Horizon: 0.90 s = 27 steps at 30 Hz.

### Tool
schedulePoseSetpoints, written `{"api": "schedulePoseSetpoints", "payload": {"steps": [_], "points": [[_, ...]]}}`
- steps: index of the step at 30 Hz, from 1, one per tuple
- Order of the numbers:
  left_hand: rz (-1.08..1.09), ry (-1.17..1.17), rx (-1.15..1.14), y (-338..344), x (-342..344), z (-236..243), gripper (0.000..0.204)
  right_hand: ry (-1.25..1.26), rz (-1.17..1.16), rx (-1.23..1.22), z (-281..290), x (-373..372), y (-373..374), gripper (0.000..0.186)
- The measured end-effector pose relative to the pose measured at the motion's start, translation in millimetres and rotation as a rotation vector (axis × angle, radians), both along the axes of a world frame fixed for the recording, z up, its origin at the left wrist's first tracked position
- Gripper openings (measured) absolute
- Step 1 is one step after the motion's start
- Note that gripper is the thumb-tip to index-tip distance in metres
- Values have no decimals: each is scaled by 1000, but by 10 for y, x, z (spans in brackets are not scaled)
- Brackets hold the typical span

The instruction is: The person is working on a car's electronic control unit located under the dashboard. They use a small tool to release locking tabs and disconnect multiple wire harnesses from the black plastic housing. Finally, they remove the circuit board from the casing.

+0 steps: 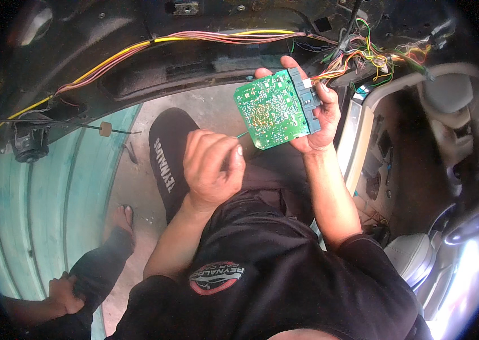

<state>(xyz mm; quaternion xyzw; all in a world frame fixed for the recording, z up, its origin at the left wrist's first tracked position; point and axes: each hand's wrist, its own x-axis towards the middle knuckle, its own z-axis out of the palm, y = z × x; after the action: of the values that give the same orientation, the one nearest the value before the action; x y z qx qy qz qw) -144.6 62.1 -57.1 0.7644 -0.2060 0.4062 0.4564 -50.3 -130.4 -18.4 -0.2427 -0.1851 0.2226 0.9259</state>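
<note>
My right hand holds a green circuit board by its dark connector block, with the thumb on the near side and fingers behind. Small components and solder points cover the board's visible face. Several colored wires lead from the connector up to the harness. Left of the board, my left hand is closed in a pinch around a thin green wire-like piece. That piece points at the board's left edge; whether it touches cannot be made out. My left fingers hide most of it.
Yellow and pink cables run along the dark vehicle body above, ending in a tangled wire bundle. An open car door frame stands at right. At lower left, another person's hand rests by their leg, before green corrugated sheeting.
</note>
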Motion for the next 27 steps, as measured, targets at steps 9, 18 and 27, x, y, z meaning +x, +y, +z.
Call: {"api": "schedulePoseSetpoints", "payload": {"steps": [9,18,27], "points": [[72,132,237,50,160,324,78,-63,89,62,-112,153,24,69],[136,-25,369,78,396,86,56,-40,167,61,-176,316,9,66],[-110,522,-315,38,126,160,40,-539,-460,-512,78,605,-31,57]]}}
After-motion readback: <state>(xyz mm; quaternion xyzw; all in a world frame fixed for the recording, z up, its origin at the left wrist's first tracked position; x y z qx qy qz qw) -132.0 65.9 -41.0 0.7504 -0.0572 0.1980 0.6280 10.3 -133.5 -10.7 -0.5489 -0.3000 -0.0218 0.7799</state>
